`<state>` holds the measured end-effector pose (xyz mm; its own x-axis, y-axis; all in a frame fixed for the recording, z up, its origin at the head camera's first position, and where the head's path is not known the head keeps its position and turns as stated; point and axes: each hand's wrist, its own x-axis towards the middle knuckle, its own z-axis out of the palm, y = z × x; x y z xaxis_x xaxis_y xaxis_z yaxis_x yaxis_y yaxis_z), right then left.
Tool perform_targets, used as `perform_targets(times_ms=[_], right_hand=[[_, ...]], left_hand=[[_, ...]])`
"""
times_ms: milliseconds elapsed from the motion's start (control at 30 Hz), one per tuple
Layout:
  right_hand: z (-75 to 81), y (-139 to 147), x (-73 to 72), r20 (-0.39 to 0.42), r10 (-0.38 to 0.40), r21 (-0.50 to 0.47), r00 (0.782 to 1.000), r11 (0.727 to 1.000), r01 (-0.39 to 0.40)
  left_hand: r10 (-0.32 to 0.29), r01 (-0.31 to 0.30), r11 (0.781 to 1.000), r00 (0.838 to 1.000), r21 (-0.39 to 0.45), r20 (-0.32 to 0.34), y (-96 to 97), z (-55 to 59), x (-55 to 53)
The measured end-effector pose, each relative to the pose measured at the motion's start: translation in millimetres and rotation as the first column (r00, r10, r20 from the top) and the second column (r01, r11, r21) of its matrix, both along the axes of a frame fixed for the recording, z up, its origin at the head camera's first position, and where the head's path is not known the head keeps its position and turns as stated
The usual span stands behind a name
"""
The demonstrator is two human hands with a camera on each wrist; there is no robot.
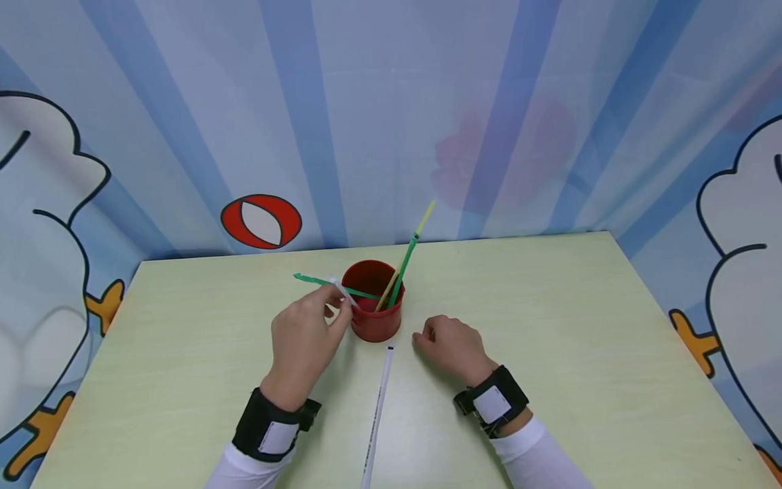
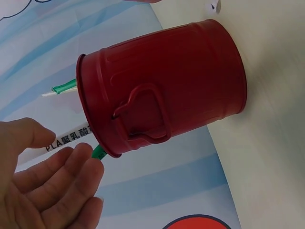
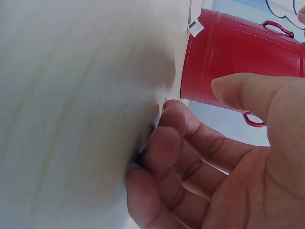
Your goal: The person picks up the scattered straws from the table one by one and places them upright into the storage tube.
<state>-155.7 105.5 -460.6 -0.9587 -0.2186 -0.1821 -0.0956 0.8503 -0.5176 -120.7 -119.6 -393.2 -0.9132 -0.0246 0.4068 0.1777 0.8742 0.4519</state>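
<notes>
A red metal bucket with side handles stands upright near the table's middle. My left hand is at its left rim, with a white wrapped straw between thumb and fingers; black print shows on the wrapper, and the straw's lower end reaches into the bucket. A green straw leans out to the left, while another green straw and a yellow straw lean out to the right. My right hand rests on the table right of the bucket, fingers loosely curled and holding nothing.
A second white wrapped straw lies lengthwise on the table between my forearms, its far end close to the bucket. Behind the table's back edge hangs a blue striped printed cloth.
</notes>
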Motion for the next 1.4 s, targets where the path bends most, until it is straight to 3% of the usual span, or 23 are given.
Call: perform_targets(times_ms=[267, 433, 800, 1100, 1233, 1400], right_hand=[[-0.8, 0.2, 0.0, 0.003, 0.002, 0.0, 1.0, 1.0, -0.002], [-0.9, 0.8, 0.4, -0.002, 0.002, 0.0, 1.0, 1.0, -0.002], [-1.2, 0.5, -0.3, -0.011, 0.006, 0.008, 1.0, 1.0, -0.006], [-1.7, 0.0, -0.9, -0.011, 0.0, 0.006, 1.0, 1.0, 0.0], [-2.6, -0.2, -1.0, -0.014, 0.005, 0.014, 1.0, 1.0, -0.005], [-2.3, -1.0, -0.3, -0.013, 0.005, 0.017, 1.0, 1.0, -0.005]], left_hand=[[0.002, -0.003, 1.0, 0.999, 0.015, 0.053, -7.3, -8.5, 1.6], [0.007, -0.007, 1.0, 0.988, 0.003, 0.153, -10.8, -18.0, 3.7], [-0.017, 0.059, 0.994, 0.918, -0.094, 0.397, -17.9, -48.2, 8.5], [-0.023, 0.103, 0.985, 0.874, -0.139, 0.486, -21.3, -57.6, 11.0], [-0.037, 0.121, 0.982, 0.875, -0.142, 0.483, -22.1, -60.3, 11.6], [-0.05, 0.138, 0.976, 0.896, -0.171, 0.442, -23.4, -63.9, 12.6]])
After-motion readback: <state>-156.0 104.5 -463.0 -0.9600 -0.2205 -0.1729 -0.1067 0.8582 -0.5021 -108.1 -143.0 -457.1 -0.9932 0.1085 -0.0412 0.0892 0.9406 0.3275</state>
